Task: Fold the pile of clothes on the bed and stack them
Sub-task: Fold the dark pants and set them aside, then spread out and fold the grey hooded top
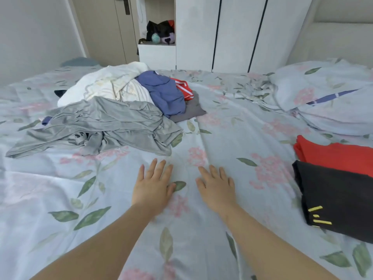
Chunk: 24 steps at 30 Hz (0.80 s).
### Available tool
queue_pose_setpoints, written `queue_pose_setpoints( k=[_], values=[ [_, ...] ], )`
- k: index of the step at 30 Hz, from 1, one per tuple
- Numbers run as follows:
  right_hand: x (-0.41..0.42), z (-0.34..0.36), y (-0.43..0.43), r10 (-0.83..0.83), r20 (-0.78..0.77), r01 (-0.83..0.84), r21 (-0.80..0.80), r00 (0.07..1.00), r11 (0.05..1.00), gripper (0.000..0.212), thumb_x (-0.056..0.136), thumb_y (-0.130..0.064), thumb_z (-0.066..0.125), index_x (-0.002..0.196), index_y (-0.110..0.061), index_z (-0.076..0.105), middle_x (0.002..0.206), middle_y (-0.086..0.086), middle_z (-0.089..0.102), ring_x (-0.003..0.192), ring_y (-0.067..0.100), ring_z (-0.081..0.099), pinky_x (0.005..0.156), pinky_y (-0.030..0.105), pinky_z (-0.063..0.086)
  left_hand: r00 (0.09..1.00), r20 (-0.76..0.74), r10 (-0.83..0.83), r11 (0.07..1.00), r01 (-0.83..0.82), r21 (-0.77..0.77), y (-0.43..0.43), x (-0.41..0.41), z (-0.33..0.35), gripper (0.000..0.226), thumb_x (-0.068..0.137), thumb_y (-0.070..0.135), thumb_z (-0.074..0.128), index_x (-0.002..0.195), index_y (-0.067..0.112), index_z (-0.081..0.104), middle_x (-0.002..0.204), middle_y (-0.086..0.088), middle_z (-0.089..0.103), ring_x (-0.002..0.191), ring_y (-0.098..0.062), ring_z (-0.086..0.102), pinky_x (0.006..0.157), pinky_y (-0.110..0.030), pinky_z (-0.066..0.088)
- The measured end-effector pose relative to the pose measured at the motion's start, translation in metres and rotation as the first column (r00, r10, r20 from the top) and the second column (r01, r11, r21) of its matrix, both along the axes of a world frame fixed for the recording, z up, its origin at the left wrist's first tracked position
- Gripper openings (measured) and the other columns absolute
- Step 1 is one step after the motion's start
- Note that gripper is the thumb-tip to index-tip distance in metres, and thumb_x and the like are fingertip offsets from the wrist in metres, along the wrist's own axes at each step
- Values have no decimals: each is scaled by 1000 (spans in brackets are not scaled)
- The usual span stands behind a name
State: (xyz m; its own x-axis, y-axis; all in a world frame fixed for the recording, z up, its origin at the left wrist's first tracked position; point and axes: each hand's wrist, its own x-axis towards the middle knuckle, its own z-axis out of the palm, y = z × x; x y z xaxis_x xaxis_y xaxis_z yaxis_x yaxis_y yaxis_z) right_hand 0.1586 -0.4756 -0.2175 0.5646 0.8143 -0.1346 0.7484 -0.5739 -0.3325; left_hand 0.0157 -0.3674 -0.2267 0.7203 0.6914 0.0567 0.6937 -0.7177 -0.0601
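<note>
A loose pile of clothes lies at the far left of the bed: a crumpled grey garment [105,126] in front, a white one [105,85] behind it, a blue one [163,91], a red piece with white stripes [183,89] and a dark grey piece [189,112]. At the right edge a folded red garment [333,154] lies behind a folded black garment [339,199] with yellow marks. My left hand [153,184] and my right hand [218,186] are flat on the floral bedsheet [222,138], fingers straight, holding nothing, just short of the grey garment.
Two pillows [327,93] in the same floral cloth lie at the far right. White wardrobe doors [232,33] stand behind the bed, with an open shelf [159,31] holding dark items. A door [109,27] is at the back left.
</note>
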Motion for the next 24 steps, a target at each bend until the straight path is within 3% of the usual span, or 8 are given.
queue_pose_setpoints(
  k=[4,9,14,16,18,19,21,24],
  values=[
    [-6,-18,39,37,92,-34,-32,995,999,48,101,-43,19,149,-40,11,160,-5,2,147,23,-3,116,47,2,990,98,104,988,-92,-122,32,-11,-18,91,68,64,-15,151,30,-1,160,6,-8,146,-16,-14,118,-40,-6],
    [14,-28,69,93,124,-93,-5,988,996,44,102,-42,15,146,-46,15,160,-10,0,147,20,-7,116,43,-2,968,183,174,977,-146,-156,80,10,-22,70,92,63,23,151,32,1,160,6,-6,147,-17,-9,118,-42,2],
    [22,-36,75,78,195,-81,6,978,997,45,101,-44,10,146,-46,13,159,-13,3,147,17,-6,116,41,-1,965,182,191,972,-159,-175,115,26,-25,71,91,64,28,150,35,2,160,8,-3,147,-16,-7,118,-43,3],
    [23,-36,76,80,188,-84,13,979,996,52,96,-47,2,146,-47,13,159,-14,3,147,17,-6,116,41,-1,971,158,179,968,-145,-205,129,35,-24,59,95,59,25,149,37,15,159,9,7,147,-16,-3,117,-45,3],
    [24,-37,76,78,180,-82,15,980,997,56,92,-48,-1,145,-48,15,159,-14,3,146,17,-6,116,40,-2,960,228,161,967,-108,-229,138,41,-23,42,100,46,26,137,31,41,152,6,30,145,-17,13,115,-44,9],
    [23,-38,75,74,181,-80,28,981,996,59,89,-49,-3,145,-47,16,159,-14,4,146,16,-5,116,40,-2,941,301,157,971,-91,-221,140,41,-24,36,101,39,28,124,24,51,142,2,45,140,-19,28,111,-41,16],
    [21,-39,73,63,201,-77,67,978,995,67,84,-50,-7,144,-45,22,158,-13,9,146,16,0,115,38,0,894,416,168,976,-90,-201,135,39,-22,30,102,31,32,105,13,55,112,-9,62,113,-27,52,87,-32,29],
    [20,-40,68,16,229,-50,141,973,989,67,86,-46,-5,141,-39,33,156,-12,20,144,16,10,113,34,6,866,461,193,961,-71,-268,115,27,-16,29,102,31,34,97,8,51,92,-17,62,91,-34,56,66,-31,28]
  ],
)
